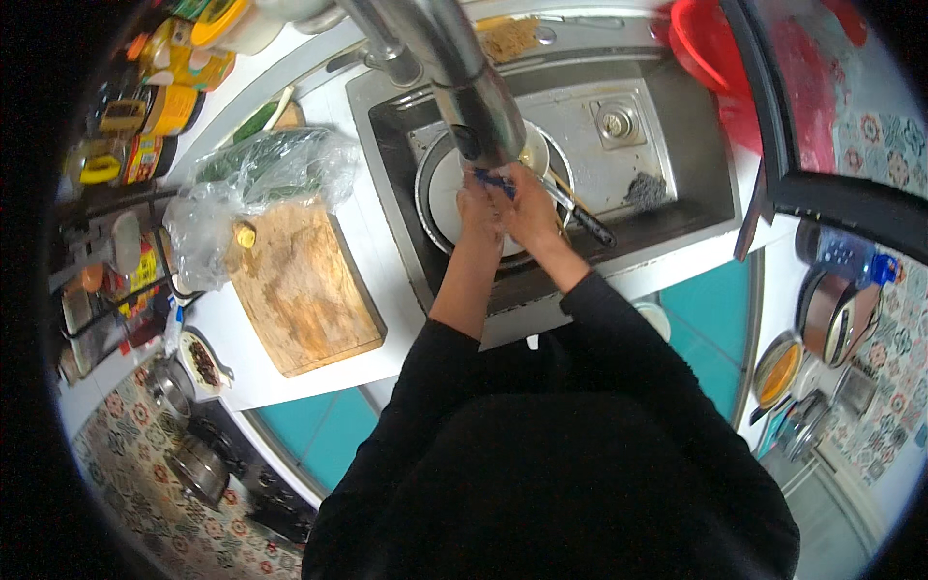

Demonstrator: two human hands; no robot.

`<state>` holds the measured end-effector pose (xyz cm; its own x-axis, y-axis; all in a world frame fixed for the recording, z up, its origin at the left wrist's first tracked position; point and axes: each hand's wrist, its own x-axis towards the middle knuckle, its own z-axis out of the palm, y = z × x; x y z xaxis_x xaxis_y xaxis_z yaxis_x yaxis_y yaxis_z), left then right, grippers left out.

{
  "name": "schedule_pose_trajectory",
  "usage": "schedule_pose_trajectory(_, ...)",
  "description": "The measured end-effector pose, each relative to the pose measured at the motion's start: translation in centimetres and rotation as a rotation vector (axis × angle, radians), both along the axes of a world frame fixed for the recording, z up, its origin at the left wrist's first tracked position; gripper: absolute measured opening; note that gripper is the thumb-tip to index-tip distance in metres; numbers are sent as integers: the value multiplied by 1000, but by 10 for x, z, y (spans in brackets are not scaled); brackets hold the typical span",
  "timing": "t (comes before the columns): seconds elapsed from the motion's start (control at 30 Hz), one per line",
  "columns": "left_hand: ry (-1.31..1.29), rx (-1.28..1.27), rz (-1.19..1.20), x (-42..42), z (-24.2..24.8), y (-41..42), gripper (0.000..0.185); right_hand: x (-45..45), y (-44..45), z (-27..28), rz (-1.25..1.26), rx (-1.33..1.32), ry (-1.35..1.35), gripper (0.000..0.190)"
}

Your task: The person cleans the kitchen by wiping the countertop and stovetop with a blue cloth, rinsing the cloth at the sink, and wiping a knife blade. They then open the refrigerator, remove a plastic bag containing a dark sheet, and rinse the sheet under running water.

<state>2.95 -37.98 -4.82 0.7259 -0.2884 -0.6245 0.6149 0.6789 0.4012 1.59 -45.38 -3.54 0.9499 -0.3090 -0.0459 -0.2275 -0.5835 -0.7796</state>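
My left hand (478,209) and my right hand (533,206) are close together beneath the spout of the metal faucet (478,109). Between them shows a small dark blue item (496,181), partly covered by fingers and faucet; what it is I cannot tell. My right fingers close over it, while the left fingers are blurred. Below the hands, in the steel sink (696,138), a round metal pan (424,192) holds a white plate (444,181). A white bowl (535,148) rests by the right hand, near a utensil with a black handle (593,226) and chopsticks.
Left of the sink lie a wooden cutting board (304,283), a piece of ginger (246,235) and a plastic bag of greens (268,170). Steel wool (647,192) sits near the sink drain (616,125). A red basin (710,51) stands at the sink's right.
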Motion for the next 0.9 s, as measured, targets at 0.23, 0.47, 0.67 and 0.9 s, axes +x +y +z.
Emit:
schedule_pose_trajectory(0.23, 207, 11, -135, 0, -11, 9, 44, 5, -39, -1, -448, 939, 187, 33)
schedule_pose_trajectory(0.47, 119, -248, -132, 9, -22, 0, 39, 2, -20, 20, -221, -66, 224, 33)
schedule_pose_trajectory(0.67, 159, 105, -179, 27, -3, -11, 36, -8, -6, 28, -45, -112, 9, 38)
schedule_pose_trajectory(0.9, 136, -11, -358, 22, -2, 20, 41, 10, -58, -7, -411, 649, 2, 27)
